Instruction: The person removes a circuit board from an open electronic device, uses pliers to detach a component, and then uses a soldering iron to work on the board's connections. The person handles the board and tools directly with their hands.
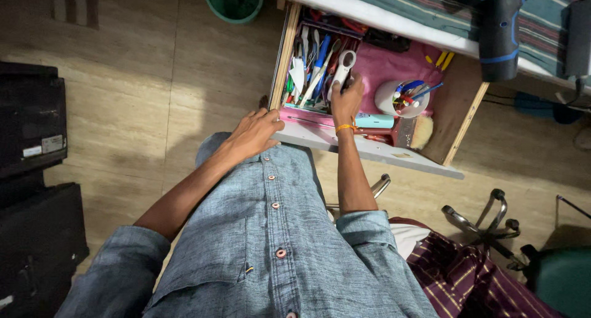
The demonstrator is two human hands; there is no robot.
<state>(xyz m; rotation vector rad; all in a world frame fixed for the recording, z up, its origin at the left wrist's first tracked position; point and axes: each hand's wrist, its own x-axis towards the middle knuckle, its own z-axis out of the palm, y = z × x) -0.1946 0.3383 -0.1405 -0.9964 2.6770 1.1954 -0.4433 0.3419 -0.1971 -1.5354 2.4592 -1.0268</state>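
Observation:
An open wooden drawer (466,118) with a pink lining is pulled out from under a desk. My right hand (346,101), an orange band at its wrist, reaches into it and grips a white tool with a round ring at its end (346,62). To the left of that tool lie several pens, scissors and other hand tools (311,65). My left hand (253,133) rests on the drawer's grey front edge (369,148), fingers spread, holding nothing.
Inside the drawer are a white cup of pens (401,98), a teal case (374,121) and a brush (420,132). A green bin (234,3) stands on the floor, black boxes (31,118) at the left, a chair base (486,222) at the right.

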